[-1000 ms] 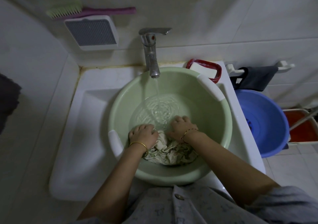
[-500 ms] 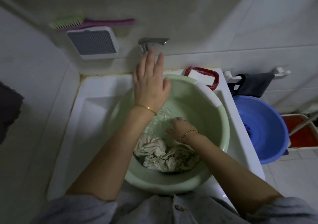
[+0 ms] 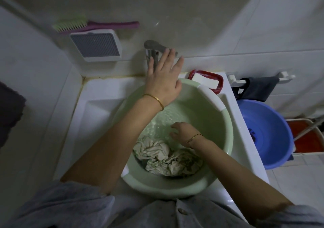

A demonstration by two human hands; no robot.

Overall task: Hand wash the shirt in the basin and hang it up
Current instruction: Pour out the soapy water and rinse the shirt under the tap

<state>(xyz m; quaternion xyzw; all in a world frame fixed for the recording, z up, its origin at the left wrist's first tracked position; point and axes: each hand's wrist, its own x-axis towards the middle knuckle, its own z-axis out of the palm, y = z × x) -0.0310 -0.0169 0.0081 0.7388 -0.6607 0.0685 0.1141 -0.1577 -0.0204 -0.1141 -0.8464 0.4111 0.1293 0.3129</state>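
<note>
A pale green basin (image 3: pixel 226 128) sits in the white sink (image 3: pixel 98 108) and holds water. A wet, crumpled off-white shirt (image 3: pixel 163 157) lies at the basin's near side. My left hand (image 3: pixel 163 80) is raised over the far rim, its straight fingers reaching the metal tap (image 3: pixel 152 47) and covering most of it. My right hand (image 3: pixel 184 133) hovers low in the basin just beyond the shirt, fingers loosely curled, holding nothing.
A red soap dish with a white bar (image 3: pixel 206 80) stands behind the basin. A blue basin (image 3: pixel 266 133) is at the right, below a dark cloth on a rail (image 3: pixel 257 87). A brush (image 3: pixel 94 25) lies on a white wall box (image 3: pixel 95 46).
My left hand let go of the shirt and rose to the tap, fingers now on it. My right hand lifted slightly off the shirt. The view tilted upward.
</note>
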